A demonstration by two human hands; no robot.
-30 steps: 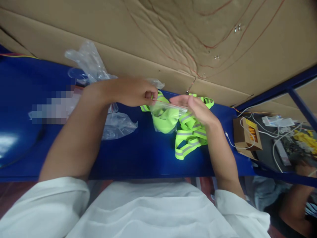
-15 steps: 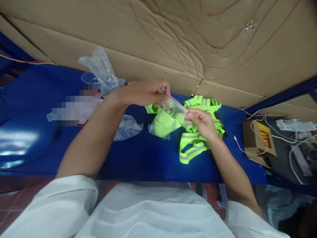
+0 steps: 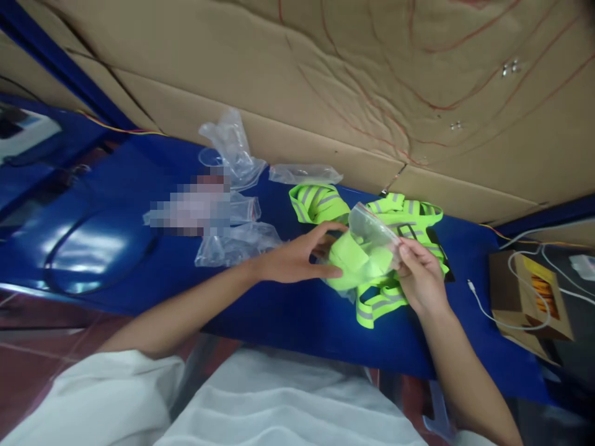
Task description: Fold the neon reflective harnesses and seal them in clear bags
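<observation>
A clear zip bag (image 3: 367,244) holds a folded neon-yellow strap bundle (image 3: 351,257). My right hand (image 3: 421,269) pinches the bag's right edge near the red-lined seal, thumb on top. My left hand (image 3: 309,254) curves around the bag's left side, with the thumb in front and the fingers behind the bulge. Beneath and behind the bag lies a neon-yellow reflective harness (image 3: 404,210) with grey stripes, partly covered by the bag and my right hand. Another rolled reflective strap (image 3: 318,201) rests just beyond my left hand.
Several clear plastic bags (image 3: 235,244) lie left on the blue table (image 3: 279,310). Another flat bag (image 3: 304,173) lies by the cardboard wall (image 3: 223,87). At right stand an open cardboard box (image 3: 525,297) and a white cable (image 3: 488,319).
My left hand has moved from the bag's seal down to its bulging left side. My right hand keeps its pinch on the bag's edge. The camera view has shifted left.
</observation>
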